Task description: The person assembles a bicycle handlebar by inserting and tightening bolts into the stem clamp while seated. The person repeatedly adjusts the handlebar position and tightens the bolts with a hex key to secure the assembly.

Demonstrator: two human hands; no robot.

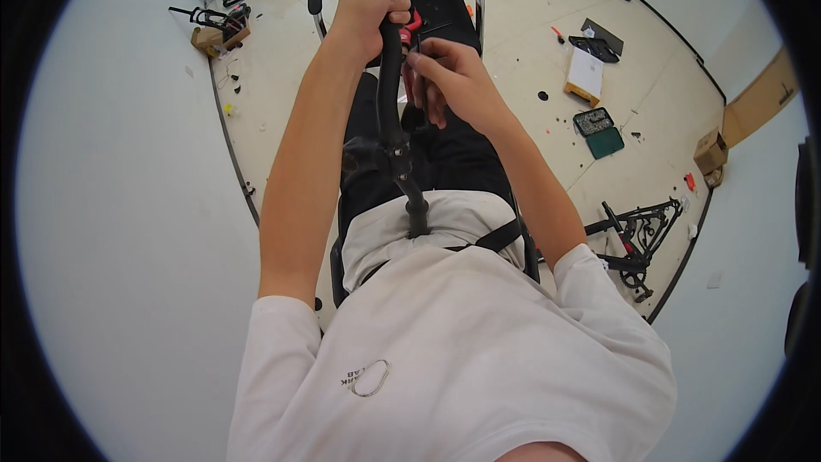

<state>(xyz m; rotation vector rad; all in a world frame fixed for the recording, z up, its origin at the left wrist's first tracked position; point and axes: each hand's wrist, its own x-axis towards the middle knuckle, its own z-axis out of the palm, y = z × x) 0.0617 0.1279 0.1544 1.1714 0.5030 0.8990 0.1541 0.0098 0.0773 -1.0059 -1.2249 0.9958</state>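
Note:
A black bicycle handlebar (389, 107) runs lengthwise over my lap, its near end against my shirt. A clamp with small bolts (398, 158) sits at its middle. My left hand (369, 8) is closed round the bar's far end; the thumb is blurred. Just right of the bar, my right hand (457, 81) has its fingers curled in. Beside those fingers, a slim red part (407, 77) and a dark piece (415, 117) show, mostly hidden, so what the hand grips is unclear. A red curved piece (414, 20) lies between the hands.
A black office chair (445, 13) faces me, with small parts on its seat. On the floor at right are a white box (584, 75), an open green case (605, 142) and a black bicycle frame (637, 244). Bike parts in a cardboard box (209, 38) stand far left.

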